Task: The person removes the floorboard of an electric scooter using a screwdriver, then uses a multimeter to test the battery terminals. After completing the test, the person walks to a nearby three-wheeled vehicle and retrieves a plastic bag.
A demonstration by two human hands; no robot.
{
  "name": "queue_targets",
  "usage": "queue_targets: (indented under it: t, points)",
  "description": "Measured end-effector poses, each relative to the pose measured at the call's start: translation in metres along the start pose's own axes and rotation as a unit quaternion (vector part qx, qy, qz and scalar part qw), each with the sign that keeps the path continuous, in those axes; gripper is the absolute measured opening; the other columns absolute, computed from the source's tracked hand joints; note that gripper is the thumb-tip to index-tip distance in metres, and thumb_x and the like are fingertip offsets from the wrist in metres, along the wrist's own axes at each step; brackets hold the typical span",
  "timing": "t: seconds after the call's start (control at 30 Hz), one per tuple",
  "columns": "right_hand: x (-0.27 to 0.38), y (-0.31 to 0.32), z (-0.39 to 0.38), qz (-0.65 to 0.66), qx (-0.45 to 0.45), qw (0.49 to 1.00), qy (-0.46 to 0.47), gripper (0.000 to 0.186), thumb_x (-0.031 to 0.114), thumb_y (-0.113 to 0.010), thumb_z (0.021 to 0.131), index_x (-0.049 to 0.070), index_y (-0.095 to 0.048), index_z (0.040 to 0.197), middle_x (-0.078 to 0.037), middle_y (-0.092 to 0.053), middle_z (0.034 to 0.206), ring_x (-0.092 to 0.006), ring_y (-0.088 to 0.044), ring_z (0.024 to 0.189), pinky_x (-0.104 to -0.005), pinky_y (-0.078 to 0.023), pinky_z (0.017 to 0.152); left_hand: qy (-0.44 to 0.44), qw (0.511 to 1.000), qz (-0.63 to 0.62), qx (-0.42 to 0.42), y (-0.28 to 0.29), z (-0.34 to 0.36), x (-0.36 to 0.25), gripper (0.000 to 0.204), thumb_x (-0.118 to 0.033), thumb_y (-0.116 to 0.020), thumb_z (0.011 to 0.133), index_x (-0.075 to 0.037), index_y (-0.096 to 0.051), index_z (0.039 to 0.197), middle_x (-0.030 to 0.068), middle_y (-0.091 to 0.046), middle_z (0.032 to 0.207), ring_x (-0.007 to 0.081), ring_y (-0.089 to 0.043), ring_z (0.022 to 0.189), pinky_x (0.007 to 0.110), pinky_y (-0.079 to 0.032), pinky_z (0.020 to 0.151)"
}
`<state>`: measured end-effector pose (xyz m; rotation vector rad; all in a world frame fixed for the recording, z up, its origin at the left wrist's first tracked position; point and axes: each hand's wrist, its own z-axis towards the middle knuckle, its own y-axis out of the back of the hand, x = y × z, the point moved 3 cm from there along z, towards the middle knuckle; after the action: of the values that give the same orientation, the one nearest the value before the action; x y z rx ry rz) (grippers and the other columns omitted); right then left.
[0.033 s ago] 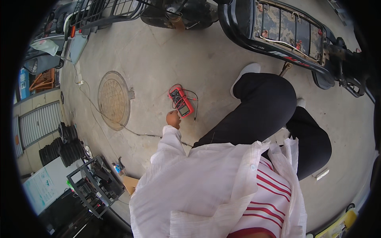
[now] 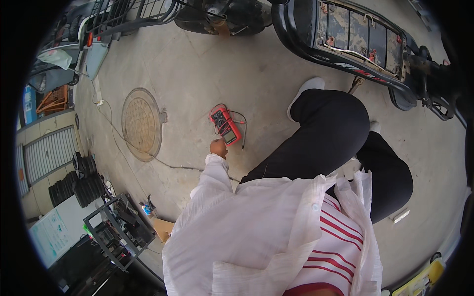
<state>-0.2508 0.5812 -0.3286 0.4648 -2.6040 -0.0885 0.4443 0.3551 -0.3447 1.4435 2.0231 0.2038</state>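
Observation:
My left hand [image 2: 218, 148] is curled closed at the lower left edge of a red multimeter [image 2: 230, 137], touching it or nearly so. The back of the hand hides what the fingers hold, if anything. The multimeter has a grey screen and lies on the concrete floor. Red and black test leads [image 2: 223, 114] loop over its upper part, and a black probe [image 2: 243, 141] points down along its right side. My right hand is out of view.
A black electric scooter [image 2: 306, 54] with an exposed, dirty deck stands at the upper right, near my bent legs [image 2: 321, 133]. Left of the multimeter is a round manhole cover [image 2: 141, 123]. A thin cable [image 2: 170, 166] crosses the floor. A metal-framed rack [image 2: 121, 232] stands lower left.
My left hand has shifted slightly right, closer to the multimeter's lower edge. The multimeter and its leads lie as before.

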Motion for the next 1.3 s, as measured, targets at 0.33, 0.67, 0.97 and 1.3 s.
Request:
queue_targets:
  t: [0.33, 0.67, 0.97, 1.3]
  points:
    - [0.052, -0.002, -0.028, -0.023, 0.027, 0.994, 0.105, 0.024, 0.024, -0.050, 0.098, 0.001, -0.057, 0.101, -0.006, -0.061, 0.076, -0.0151, -0.058, 0.066, -0.0312, -0.047, 0.058, -0.076, 0.981, 0.169, -0.065, -0.037, 0.083, 0.062, 0.056, -0.042, -0.078, 0.073, 0.003, -0.070, 0.105, 0.0163, -0.071, 0.103, 0.0243, -0.066, 0.095, 0.034, -0.049, 0.086]
    - [0.202, -0.053, -0.085, -0.389, 0.057, 0.833, 0.389, 0.028, 0.024, -0.055, 0.097, -0.002, -0.065, 0.100, -0.006, -0.066, 0.085, -0.0116, -0.060, 0.075, -0.0284, -0.048, 0.064, -0.177, 0.955, 0.239, -0.011, -0.027, 0.106, 0.035, 0.056, -0.047, -0.075, 0.073, 0.002, -0.070, 0.101, 0.0148, -0.071, 0.101, 0.0263, -0.066, 0.092, 0.035, -0.049, 0.083]
    - [0.285, -0.234, -0.262, -0.351, 0.096, 0.791, 0.491, 0.041, 0.037, -0.053, 0.097, 0.007, -0.060, 0.124, -0.004, -0.065, 0.103, -0.0136, -0.060, 0.091, -0.0283, -0.046, 0.079, -0.075, 0.986, -0.076, 0.124, -0.014, 0.088, -0.035, 0.070, -0.041, -0.074, 0.069, 0.010, -0.060, 0.114, 0.0131, -0.068, 0.099, 0.0278, -0.064, 0.089, 0.034, -0.051, 0.081]
    - [0.210, -0.409, -0.305, -0.343, 0.428, 0.664, 0.508, 0.029, 0.023, -0.055, 0.098, 0.002, -0.061, 0.117, -0.004, -0.065, 0.094, -0.0112, -0.059, 0.083, -0.0287, -0.049, 0.078, -0.528, 0.750, 0.396, -0.043, 0.010, -0.174, -0.258, 0.075, -0.034, -0.077, 0.065, -0.001, -0.053, 0.128, 0.0226, -0.056, 0.121, 0.0366, -0.054, 0.111, 0.044, -0.045, 0.096]
